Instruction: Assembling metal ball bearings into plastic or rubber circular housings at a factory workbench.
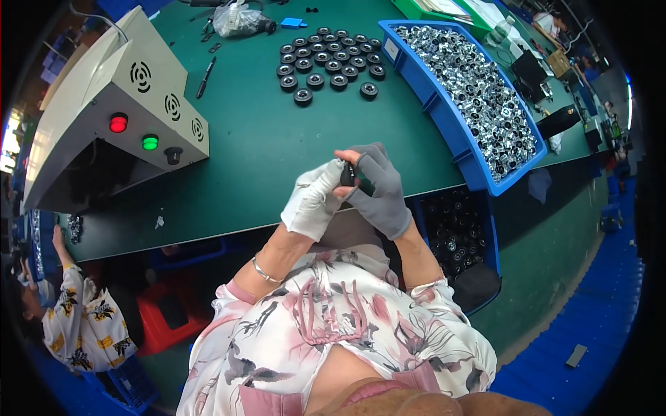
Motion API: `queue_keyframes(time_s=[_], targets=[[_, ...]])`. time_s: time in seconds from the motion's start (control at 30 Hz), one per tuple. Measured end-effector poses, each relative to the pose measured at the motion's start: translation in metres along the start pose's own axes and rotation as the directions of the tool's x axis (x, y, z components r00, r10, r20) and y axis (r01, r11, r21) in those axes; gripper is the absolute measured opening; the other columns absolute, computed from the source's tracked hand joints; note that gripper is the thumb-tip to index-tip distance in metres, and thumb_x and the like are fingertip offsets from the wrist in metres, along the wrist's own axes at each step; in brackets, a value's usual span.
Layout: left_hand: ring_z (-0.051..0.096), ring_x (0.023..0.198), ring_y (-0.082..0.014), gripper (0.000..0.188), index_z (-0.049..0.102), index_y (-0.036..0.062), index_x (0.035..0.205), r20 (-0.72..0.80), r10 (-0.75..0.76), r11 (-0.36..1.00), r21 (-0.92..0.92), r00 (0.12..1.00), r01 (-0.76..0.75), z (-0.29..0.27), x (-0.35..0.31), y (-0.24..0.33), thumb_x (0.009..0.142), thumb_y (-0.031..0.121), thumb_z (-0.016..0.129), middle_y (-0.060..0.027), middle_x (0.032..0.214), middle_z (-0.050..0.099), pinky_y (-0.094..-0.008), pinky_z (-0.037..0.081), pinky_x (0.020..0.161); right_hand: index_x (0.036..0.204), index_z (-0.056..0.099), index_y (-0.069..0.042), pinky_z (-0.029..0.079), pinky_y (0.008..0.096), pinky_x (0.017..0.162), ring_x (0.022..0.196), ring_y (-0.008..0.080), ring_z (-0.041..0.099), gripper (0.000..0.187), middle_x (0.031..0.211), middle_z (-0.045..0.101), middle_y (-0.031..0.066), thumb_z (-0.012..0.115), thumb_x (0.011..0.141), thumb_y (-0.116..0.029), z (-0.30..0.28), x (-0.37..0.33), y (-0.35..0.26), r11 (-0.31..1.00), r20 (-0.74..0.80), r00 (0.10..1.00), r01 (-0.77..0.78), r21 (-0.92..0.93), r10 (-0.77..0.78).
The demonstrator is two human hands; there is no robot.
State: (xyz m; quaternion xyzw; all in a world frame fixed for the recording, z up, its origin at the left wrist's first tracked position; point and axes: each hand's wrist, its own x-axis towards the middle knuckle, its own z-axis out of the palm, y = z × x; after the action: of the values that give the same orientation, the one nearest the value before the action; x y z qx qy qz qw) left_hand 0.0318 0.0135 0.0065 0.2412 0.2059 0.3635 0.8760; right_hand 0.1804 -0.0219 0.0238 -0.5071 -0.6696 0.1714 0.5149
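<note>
- Co-worker [87,326]: far left of the wheels [333,66], on their near side, in a patterned top, one arm reaching to the edge of the desk [257,139].
- Machine [156,76]: left of the wheels, cream, with a red lamp [118,123], a green lamp [150,142] and a black knob [174,155].
- Red plastic thing [149,312]: lower than the desk, left of the wheels and on their near side; its kind is unclear.
- Pen [206,76]: black, lying left of the wheels.
- Bag [236,21]: clear, crumpled, beyond the wheels and to their left.
- Blue block [294,23]: small, just beyond the wheels' left part.
- Left grip [312,201]: white-gloved, on the near side of the wheels, fingers closed against the black part [349,175].
- Wheels: black with pale centres, lying flat in loose rows, a few set apart at the near edge.
- Black part: raised off the desk on the near side of the wheels, between both hands, mostly covered.
- Right grip [381,191]: grey-gloved, on the near side of the wheels, bare thumb and finger pinching the black part.
- Bin [495,256]: blue, lower than the desk, right of the wheels and nearer, holding dark pieces [452,239].
- Tray [433,90]: blue, right of the wheels, heaped with silver parts [479,90].
- Bottle [501,31]: clear, far right of the wheels.
</note>
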Motion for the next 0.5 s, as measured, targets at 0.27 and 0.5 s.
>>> queue_keyframes(time_s=[0.27,0.5], targets=[[0.064,0.091,-0.0124,0.032,0.067,0.0016,0.113,-0.054,-0.129,0.990,0.049,0.990,0.132,0.006,-0.003,0.005,0.098,0.030,0.065,-0.0039,0.101,0.066,-0.0278,0.049,0.085,0.103,0.068,-0.004,0.049,0.0314,0.071,0.091,0.0220,0.055,0.037,0.096,0.061,0.0064,0.081,0.070,-0.009,0.001,-0.003,0.015,0.995,-0.020,0.998,0.059,-0.075,-0.061],[0.053,0.074,-0.0042,0.031,0.070,0.0053,0.112,-0.120,-0.016,0.987,0.157,0.993,0.035,0.003,0.001,-0.006,0.098,0.032,0.066,0.0028,0.090,0.062,-0.0196,0.040,0.066,0.103,0.066,-0.004,0.052,0.0382,0.086,0.091,0.0261,0.057,0.040,0.094,0.060,0.0085,0.082,0.068,-0.013,-0.004,-0.002,0.009,0.987,0.023,0.997,0.074,-0.141,-0.071]])
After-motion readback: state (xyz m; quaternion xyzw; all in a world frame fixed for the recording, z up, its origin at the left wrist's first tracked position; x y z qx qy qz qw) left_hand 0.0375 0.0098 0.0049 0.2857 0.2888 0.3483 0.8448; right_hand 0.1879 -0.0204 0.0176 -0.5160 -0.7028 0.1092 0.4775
